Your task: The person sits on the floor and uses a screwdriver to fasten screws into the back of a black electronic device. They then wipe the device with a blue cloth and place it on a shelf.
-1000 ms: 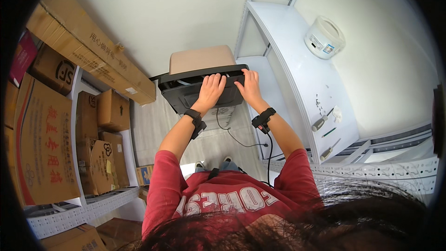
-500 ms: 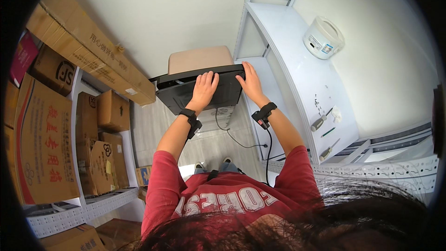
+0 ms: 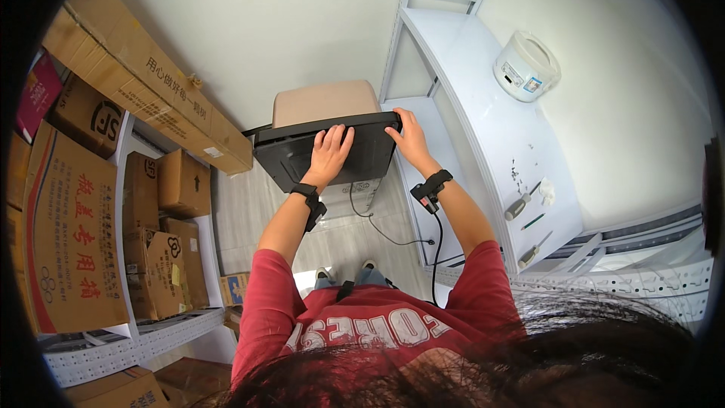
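Observation:
A boxy appliance with a beige rear housing point(image 3: 328, 102) and a broad black panel point(image 3: 294, 159) stands ahead of me, the panel facing me. My left hand point(image 3: 330, 153) lies on the upper middle of this panel, fingers stretched flat against it. At the top right corner, my right hand point(image 3: 411, 142) grips the panel's edge, thumb on the near face and fingers over the rim. A thin black cord point(image 3: 370, 215) hangs below the panel and runs across the floor. What supports the appliance is partly hidden; a pale printed surface point(image 3: 364, 195) shows beneath it.
On the right, a white shelf point(image 3: 483, 136) bears a white rice cooker point(image 3: 526, 66), two screwdrivers point(image 3: 521, 204), a green pencil-like stick point(image 3: 533, 221) and small dark screws point(image 3: 516, 170). Cardboard boxes point(image 3: 79, 234) fill the left shelving, and a long carton point(image 3: 151, 68) leans above them.
The gap along the panel's upper left edge has narrowed, and the panel sits closer to the rim. My hands keep nearly the same places on it.

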Available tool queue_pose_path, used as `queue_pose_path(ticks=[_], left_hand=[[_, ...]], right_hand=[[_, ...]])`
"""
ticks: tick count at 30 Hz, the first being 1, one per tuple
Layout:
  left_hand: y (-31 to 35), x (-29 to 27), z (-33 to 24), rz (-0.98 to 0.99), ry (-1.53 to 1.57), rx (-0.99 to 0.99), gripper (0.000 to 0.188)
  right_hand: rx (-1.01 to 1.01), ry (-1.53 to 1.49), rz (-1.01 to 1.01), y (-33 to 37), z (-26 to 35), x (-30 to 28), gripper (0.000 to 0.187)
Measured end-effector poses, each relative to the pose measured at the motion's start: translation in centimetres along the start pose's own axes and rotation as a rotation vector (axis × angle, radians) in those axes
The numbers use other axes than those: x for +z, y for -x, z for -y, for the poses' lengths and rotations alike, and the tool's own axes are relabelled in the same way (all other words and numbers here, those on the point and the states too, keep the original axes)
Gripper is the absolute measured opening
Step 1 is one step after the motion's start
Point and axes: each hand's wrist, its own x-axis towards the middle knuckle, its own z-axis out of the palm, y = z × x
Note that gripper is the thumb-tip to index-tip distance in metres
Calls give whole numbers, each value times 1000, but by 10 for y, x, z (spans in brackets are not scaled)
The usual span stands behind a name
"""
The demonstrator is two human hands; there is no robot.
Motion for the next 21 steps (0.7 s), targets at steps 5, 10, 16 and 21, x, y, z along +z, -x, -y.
queue_pose_path(ticks=[5,10,16,21], left_hand=[[-17,-15,-2,51,23,-123,81],[-23,-22,6,218,57,-184,83],[-25,-19,0,183,54,-214,77],[-23,-24,4,173,115,-206,77]], right_hand=[[-9,2,-6,3,-7,-1,47],[-41,81,31,3,-1,-1,57],[-84,284,-11,3,-2,10,65],[-77,303,38,0,-2,10,63]])
